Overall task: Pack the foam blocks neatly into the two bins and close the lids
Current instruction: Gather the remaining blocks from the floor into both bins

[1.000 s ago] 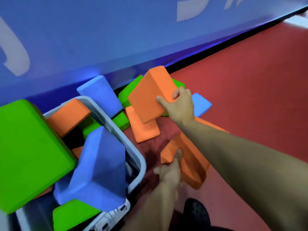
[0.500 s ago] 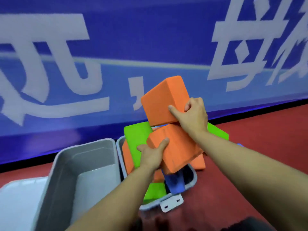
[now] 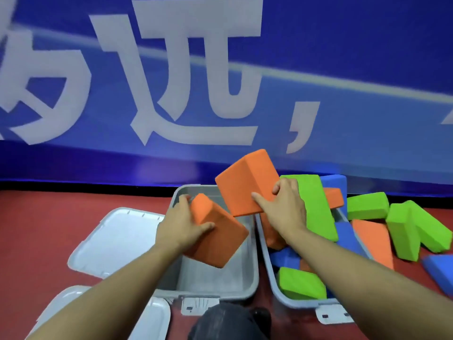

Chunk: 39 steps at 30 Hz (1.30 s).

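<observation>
Two grey bins stand side by side on the red floor. The left bin (image 3: pixel 252 271) holds nothing on its bare bottom. My left hand (image 3: pixel 182 223) grips an orange foam block (image 3: pixel 220 235) tilted over that bin. My right hand (image 3: pixel 285 208) grips a second orange block (image 3: pixel 242 186) higher up, above the gap between the bins. The right bin (image 3: pixel 272 273) is stuffed with green, blue and orange blocks, among them a tall green block (image 3: pixel 316 204) standing on end.
Two white lids lie on the floor: one lid (image 3: pixel 115 239) left of the bins, another lid (image 3: pixel 152 320) at the bottom left. Loose green blocks (image 3: pixel 414 229), an orange block (image 3: pixel 375 239) and a blue block (image 3: pixel 441 271) lie right. A blue banner wall (image 3: pixel 220 82) is behind.
Both hands have carried their orange blocks left, from over the full right bin to over the left bin. The blocks have come apart, the left one lower.
</observation>
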{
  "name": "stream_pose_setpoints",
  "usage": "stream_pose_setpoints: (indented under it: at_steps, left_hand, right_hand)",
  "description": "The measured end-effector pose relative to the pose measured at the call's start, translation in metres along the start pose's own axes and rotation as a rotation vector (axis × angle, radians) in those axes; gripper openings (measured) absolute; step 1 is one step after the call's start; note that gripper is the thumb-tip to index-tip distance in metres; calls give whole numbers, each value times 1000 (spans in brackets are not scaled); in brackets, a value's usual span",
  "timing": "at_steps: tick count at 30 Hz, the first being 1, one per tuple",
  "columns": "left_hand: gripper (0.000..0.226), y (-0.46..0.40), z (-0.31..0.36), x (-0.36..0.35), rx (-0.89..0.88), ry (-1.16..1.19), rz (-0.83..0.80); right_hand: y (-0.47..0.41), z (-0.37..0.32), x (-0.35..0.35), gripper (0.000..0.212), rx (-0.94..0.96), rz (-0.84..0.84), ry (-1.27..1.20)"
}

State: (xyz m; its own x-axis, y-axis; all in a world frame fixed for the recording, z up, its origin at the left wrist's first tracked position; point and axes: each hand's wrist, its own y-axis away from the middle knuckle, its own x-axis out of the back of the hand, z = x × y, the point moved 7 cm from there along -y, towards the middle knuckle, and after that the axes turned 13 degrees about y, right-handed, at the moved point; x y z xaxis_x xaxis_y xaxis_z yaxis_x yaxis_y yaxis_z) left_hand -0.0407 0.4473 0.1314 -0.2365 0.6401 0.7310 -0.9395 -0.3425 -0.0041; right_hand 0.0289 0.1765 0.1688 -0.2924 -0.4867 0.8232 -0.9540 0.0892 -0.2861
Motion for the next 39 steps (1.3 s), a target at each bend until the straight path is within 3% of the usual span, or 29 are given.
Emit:
stream_pose_setpoints:
  at_steps: [8, 15, 17, 20, 22, 26, 31, 39]
  left_hand:
    - [91, -43, -95, -83, -84, -357, -171]
    - [93, -34, -160, -145, -48, -535, -328]
    - [92, -27, -173, -158, -22, -555, -437]
    - [71, -15, -187, -174, 20, -549, -590]
    - [75, -10, -188, -176, 87, -525, -624]
    - [76, -15, -160, -171, 102, -424, -548]
    - [64, -20, -85, -165, -28, -328, -412]
    - [59, 15, 75, -194, -320, -147, -350]
  right_hand:
    - [25, 33, -137, 62, 88, -305, 143]
    - [54, 53, -208, 79, -12, -502, 268]
    - [66, 58, -227, 76, -28, -619, 303]
    - [81, 62, -244, 64, 34, -739, 375]
    - [84, 65, -245, 56, 104, -767, 420]
    - [83, 75, -227, 48, 131, -786, 420]
    - [78, 95, -178, 40, 156, -768, 320]
    - [47, 153, -47, 46, 132, -525, 268]
